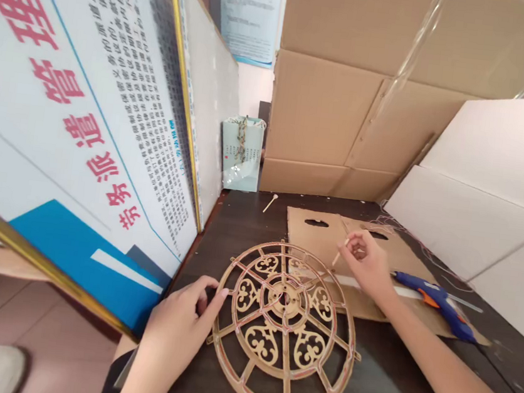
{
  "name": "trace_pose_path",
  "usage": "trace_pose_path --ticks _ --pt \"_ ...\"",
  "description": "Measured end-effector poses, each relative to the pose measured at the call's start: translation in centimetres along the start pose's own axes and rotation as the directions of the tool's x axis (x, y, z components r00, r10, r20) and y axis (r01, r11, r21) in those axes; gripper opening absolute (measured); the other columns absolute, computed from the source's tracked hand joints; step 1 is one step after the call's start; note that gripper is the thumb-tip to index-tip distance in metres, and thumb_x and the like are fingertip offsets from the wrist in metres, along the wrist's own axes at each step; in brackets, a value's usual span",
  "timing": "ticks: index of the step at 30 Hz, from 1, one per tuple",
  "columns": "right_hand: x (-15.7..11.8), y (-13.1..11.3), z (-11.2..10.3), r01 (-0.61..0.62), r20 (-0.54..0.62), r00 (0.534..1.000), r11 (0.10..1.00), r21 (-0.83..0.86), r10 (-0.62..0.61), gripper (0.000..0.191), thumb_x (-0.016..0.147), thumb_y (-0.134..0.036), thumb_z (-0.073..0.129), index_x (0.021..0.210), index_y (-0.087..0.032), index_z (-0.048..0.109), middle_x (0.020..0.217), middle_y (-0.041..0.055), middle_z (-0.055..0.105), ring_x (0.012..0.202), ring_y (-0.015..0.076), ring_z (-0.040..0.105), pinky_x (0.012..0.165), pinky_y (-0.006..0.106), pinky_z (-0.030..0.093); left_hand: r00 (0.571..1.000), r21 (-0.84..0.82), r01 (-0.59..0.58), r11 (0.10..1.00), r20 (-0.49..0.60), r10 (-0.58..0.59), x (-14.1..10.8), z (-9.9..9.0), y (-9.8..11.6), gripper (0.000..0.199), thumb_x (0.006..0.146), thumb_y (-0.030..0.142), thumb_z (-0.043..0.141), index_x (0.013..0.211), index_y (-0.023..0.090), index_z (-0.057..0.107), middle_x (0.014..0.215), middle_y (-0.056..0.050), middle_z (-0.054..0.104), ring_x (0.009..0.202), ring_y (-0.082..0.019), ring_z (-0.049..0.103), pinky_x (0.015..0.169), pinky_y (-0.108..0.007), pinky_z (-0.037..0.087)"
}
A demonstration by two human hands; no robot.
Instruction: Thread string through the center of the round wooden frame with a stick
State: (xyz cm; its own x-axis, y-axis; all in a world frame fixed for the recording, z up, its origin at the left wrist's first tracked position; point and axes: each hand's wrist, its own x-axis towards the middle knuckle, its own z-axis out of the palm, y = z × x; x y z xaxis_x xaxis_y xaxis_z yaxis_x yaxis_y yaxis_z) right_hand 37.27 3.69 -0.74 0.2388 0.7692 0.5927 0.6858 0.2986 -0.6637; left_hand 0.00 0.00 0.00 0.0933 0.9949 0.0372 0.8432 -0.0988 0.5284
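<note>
Right hand [363, 265] pinching thin wooden stick [338, 255], fingertips together; left hand [175, 332] apart, fingertips touching rim of round lattice wheel [262, 341], not clamped; wheel flat on desk [378, 380], near front edge; cardboard sheet [309, 240] behind wheel, under right hand; blue glue gun [439, 305] on cardboard, toward right desk edge.

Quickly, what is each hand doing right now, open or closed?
Left hand: open, fingertips touching the round tan openwork wheel.
Right hand: closed, pinching a thin pale wooden stick.
</note>
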Motion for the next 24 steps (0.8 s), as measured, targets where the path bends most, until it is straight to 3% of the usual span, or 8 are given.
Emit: trace_pose_path --ticks 6,13,19,24 --pt "-0.4 0.6 0.1 -0.027 0.062 0.998 1.000 -0.016 0.028 0.031 0.092 -0.052 0.059 0.084 -0.024 0.050 0.060 -0.0043 0.049 0.053 0.0145 0.046 0.054 0.028 0.038 1.000 -0.040 -0.011 0.999 -0.011 0.011 -0.8 0.1 0.2 0.042 0.096 0.058 0.036 0.098 0.027 0.064 0.070 0.000 0.060 0.070 -0.021 0.061 0.063 -0.030 0.035" --pt "-0.5 0.8 0.6 -0.033 0.237 0.970 0.993 -0.117 0.060 0.049 0.091 -0.063 0.054 0.065 -0.022 0.058 0.052 0.0008 0.055 0.049 0.0182 0.050 0.051 0.031 0.035 1.000 -0.062 -0.001 0.998 -0.027 0.000 -1.5 0.0 0.4 0.040 0.098 0.053 0.034 0.105 0.027 0.063 0.075 0.001 0.061 0.074 -0.021 0.060 0.067 -0.032 0.037" --pt "-0.3 1.0 0.6 -0.056 0.271 0.958 0.986 -0.155 0.097 0.057 0.092 -0.068 0.048 0.070 -0.021 0.069 0.058 0.0053 0.066 0.051 0.0220 0.059 0.051 0.033 0.039 1.000 -0.106 0.006 0.994 -0.006 -0.007 -1.1 -0.3 0.2 0.042 0.099 0.058 0.034 0.101 0.028 0.063 0.072 0.003 0.059 0.069 -0.018 0.058 0.066 -0.030 0.038" --pt "-0.4 1.3 0.5 -0.028 0.289 0.954 0.984 -0.173 0.078 0.058 0.093 -0.068 0.048 0.064 -0.021 0.066 0.061 0.0066 0.069 0.054 0.0231 0.062 0.053 0.034 0.042 1.000 -0.107 0.014 0.994 0.006 -0.013 -1.1 -0.4 0.2 0.040 0.097 0.058 0.036 0.100 0.028 0.063 0.069 0.004 0.058 0.067 -0.018 0.058 0.063 -0.030 0.036"
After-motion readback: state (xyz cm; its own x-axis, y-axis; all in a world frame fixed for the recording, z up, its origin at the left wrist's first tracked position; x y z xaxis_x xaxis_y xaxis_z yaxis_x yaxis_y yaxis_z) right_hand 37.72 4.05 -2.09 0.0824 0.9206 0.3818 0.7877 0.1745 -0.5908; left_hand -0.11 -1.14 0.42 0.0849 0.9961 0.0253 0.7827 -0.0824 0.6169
